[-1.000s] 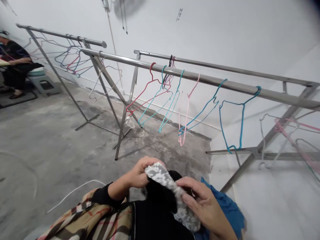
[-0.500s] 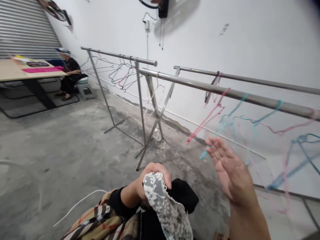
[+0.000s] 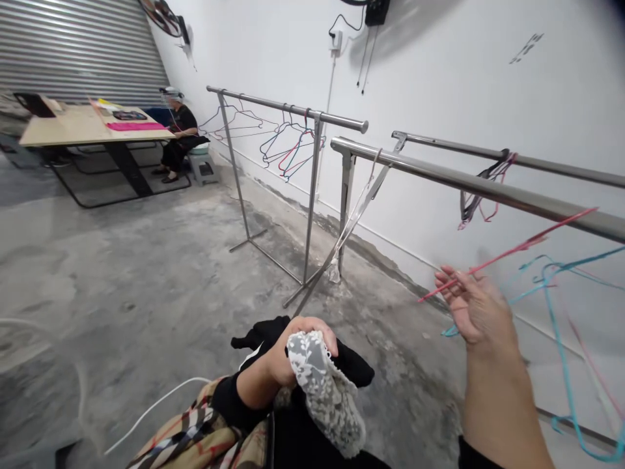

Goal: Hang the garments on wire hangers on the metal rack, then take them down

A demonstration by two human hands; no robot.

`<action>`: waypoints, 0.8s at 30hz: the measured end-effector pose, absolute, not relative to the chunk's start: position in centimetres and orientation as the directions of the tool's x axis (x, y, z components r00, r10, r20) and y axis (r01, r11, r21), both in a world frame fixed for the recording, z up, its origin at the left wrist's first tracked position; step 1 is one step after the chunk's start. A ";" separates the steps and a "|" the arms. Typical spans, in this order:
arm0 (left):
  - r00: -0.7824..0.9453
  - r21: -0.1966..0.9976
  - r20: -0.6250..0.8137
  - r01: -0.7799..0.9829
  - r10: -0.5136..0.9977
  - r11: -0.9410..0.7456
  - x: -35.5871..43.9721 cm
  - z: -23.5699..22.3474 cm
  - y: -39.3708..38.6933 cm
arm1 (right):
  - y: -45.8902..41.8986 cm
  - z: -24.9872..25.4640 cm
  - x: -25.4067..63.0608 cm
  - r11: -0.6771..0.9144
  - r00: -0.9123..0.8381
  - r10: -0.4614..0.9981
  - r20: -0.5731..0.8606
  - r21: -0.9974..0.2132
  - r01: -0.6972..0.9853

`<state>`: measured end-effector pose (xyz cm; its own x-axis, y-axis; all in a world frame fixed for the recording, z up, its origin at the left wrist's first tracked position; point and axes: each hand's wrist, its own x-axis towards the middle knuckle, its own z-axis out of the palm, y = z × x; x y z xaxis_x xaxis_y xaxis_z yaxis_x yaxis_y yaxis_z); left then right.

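Observation:
My left hand is closed around a black garment with white lace in front of my body. The lace hangs down below my fingers, and black cloth bunches out on both sides of the hand. Out to the right, my right hand is closed on a pink clothes hanger, the thumb lying across it. That hanger slants up towards the metal rail; whether its hook still rests there I cannot tell. Turquoise hangers hang just behind and beside this hand.
A second metal rack with several hangers stands farther left by the wall. A dark hanger and pink ones hang on the back rail. At far left, a person sits by a table bearing pink cloth. A white cable shows lower left.
My right hand has gone from open beside the hangers to closed on a pink one, which has swung out. My view has turned left. The left hand keeps the lace garment.

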<state>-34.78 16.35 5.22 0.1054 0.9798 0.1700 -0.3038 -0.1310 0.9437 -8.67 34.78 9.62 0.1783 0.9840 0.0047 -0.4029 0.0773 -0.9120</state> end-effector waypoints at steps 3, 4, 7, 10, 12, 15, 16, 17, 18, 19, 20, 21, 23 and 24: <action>0.080 0.917 0.199 -0.368 0.977 -0.157 -34.9 5.5 16.2 | 35.4 10.5 -9.3 0.050 0.170 0.985 -0.028 -0.897 -0.438; 0.069 0.908 0.217 -0.381 0.974 -0.176 -34.8 5.7 16.1 | 35.5 10.8 -9.5 0.029 0.168 0.984 -0.054 -0.889 -0.456; 0.030 0.897 0.242 -0.389 0.970 -0.212 -34.4 6.3 15.7 | 35.5 11.6 -9.6 0.017 0.184 0.979 -0.092 -0.855 -0.518; -0.008 0.911 0.210 -0.362 0.978 -0.199 -33.8 6.9 15.5 | 34.8 12.0 -8.9 0.076 0.166 0.986 -0.024 -0.820 -0.567; -0.021 0.912 0.203 -0.361 0.979 -0.196 -33.2 7.1 15.4 | 34.0 12.2 -8.2 0.109 0.134 0.990 0.038 -0.807 -0.580; 0.005 0.911 0.190 -0.374 0.982 -0.174 -32.2 7.3 15.4 | 32.8 12.2 -7.0 0.163 0.149 0.985 0.092 -0.798 -0.581; 0.015 0.913 0.183 -0.373 0.983 -0.164 -31.8 7.3 15.4 | 32.5 12.2 -6.7 0.169 0.155 0.983 0.097 -0.800 -0.576; 0.027 0.915 0.179 -0.371 0.984 -0.156 -31.4 7.3 15.4 | 32.3 12.3 -6.3 0.172 0.161 0.982 0.097 -0.807 -0.564; 0.034 0.917 0.176 -0.369 0.984 -0.151 -31.1 7.4 15.4 | 32.1 12.3 -5.9 0.179 0.172 0.980 0.100 -0.818 -0.547; 0.036 0.917 0.176 -0.369 0.984 -0.150 -30.7 7.4 15.4 | 32.0 12.4 -5.4 0.189 0.183 0.977 0.107 -0.830 -0.524; 0.039 0.916 0.178 -0.371 0.983 -0.151 -30.4 7.4 15.5 | 31.9 12.4 -4.9 0.206 0.200 0.973 0.119 -0.841 -0.500; 0.042 0.914 0.183 -0.376 0.982 -0.155 -30.1 7.4 15.5 | 31.8 12.5 -4.3 0.225 0.219 0.967 0.132 -0.849 -0.479; 0.055 0.909 0.202 -0.381 0.978 -0.167 -29.5 7.2 15.5 | 31.7 12.5 -2.7 0.263 0.240 0.955 0.174 -0.872 -0.412; 0.059 0.907 0.215 -0.382 0.975 -0.177 -29.3 7.2 15.4 | 31.7 12.5 -1.6 0.298 0.249 0.944 0.217 -0.887 -0.353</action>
<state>-29.27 15.43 7.15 0.0586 0.9748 0.2154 -0.3818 -0.1775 0.9070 -1.64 31.68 12.49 0.2494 0.9437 0.2175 -0.3535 0.2978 -0.8868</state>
